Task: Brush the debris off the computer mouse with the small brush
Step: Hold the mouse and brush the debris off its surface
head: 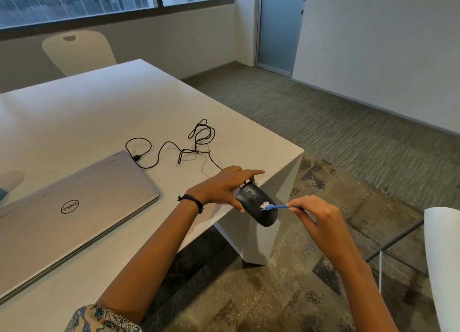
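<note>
Left hand (224, 184) grips black mouse (258, 204) past table (99, 112) edge; right hand (316, 219) pinches blue brush (276, 207), white bristles touching the mouse's top.

We can read only one mark. It is the brand logo "DELL" (70, 206), dark letters inside a ring, and it stands in the middle of the lid of a closed silver laptop (107, 182). The laptop lies on the white table (99, 107), toward its near edge and the left side. From our view the letters appear turned, almost upside down. Some tiny marks at the far corner of the lid are too small for us to read.
</note>
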Demonstrator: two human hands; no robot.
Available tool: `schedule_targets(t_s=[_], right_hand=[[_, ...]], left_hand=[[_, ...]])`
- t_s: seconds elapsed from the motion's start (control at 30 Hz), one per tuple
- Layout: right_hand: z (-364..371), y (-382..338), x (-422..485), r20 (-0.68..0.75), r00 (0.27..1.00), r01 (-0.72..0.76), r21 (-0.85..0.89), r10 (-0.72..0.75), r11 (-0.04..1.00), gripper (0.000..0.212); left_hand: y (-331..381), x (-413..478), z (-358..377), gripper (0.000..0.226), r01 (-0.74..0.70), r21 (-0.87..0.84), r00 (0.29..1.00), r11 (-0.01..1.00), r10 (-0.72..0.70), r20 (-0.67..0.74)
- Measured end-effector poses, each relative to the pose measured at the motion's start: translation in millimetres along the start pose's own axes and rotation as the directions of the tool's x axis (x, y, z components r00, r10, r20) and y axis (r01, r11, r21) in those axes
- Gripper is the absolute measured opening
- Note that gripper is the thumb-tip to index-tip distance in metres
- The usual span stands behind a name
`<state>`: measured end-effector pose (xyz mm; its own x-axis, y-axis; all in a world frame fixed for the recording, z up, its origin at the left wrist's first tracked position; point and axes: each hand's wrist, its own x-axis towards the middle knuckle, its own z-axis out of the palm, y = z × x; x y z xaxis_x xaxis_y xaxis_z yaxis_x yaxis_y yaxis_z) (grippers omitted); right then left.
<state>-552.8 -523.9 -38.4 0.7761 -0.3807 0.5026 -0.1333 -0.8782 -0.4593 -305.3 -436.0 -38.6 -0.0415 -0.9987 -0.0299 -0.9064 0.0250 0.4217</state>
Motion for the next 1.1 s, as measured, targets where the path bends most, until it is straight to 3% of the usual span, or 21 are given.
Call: schedule_targets(t_s=[0.27, 0.4, 0.6, 0.8, 1.0, 1.1], right_hand=[[-3, 4, -3, -0.139, 0.981, -0.142, -0.036, 0.136, 0.989, 0.015], [-5, 0, -4, -0.198, 0.963, -0.174, 0.072, 0.185, 0.982, 0.013], [3, 2, -2, -0.022, 0.999, -0.047, 0.022, 0.048, 0.999, 0.017], [-20, 19, -8, 0.159, 0.987, -0.008, -0.071, 0.019, 0.997, 0.017], [-13, 10, -10, -0.044, 0.998, -0.049, 0.042, 0.051, 0.998, 0.017], [-6, 13, -11, -0.045, 0.997, -0.065, 0.042, 0.067, 0.997, 0.02]], left_hand=[[-3, -1, 2, 0.092, -0.007, -0.02, 1.0, 1.0, 0.007, -0.015], [-4, -1, 2, 0.092, -0.003, -0.026, 1.0, 1.0, 0.003, -0.011], [-3, -1, 2, 0.092, -0.006, -0.019, 1.0, 1.0, 0.006, -0.012], [-5, -1, 2, 0.091, -0.005, -0.05, 1.0, 0.999, 0.005, -0.01], [-3, -1, 0, 0.092, -0.012, -0.036, 1.0, 0.999, 0.011, -0.011], [-3, -1, 0, 0.092, -0.013, -0.024, 1.0, 1.0, 0.013, -0.013]])
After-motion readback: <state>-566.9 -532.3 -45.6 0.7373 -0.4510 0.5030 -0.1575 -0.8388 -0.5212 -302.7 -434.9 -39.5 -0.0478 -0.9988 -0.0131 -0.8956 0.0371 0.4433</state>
